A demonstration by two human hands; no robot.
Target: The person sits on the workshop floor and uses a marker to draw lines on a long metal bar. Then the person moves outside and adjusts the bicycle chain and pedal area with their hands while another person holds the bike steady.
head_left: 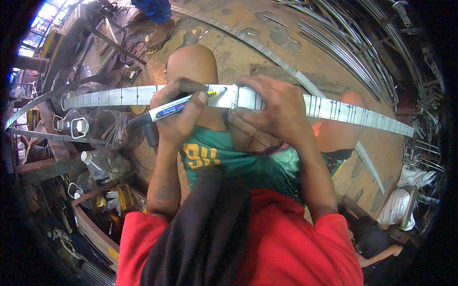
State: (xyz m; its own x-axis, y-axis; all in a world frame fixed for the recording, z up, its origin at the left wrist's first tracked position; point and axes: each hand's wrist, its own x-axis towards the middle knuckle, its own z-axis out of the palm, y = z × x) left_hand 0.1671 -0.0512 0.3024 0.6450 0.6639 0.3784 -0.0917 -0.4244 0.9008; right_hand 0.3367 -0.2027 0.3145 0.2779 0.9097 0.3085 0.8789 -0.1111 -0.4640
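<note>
Gripping marker in left hand, right hand pinning metal strip.

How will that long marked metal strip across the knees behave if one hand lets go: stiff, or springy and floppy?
Probably springy, not rigid: the metal strip is thin and long, and already curves between the left hand and right hand. Its unsupported ends would likely sag or whip. Bare metal may slide across the knee. The marker crowds the left grip.

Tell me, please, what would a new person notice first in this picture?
First, the long metal strip with dark marks across it, held over the person's knees in the middle. The left hand grips a blue and white marker against it, and the right hand presses the strip beside it. Many curved metal strips lie at upper right.
</note>
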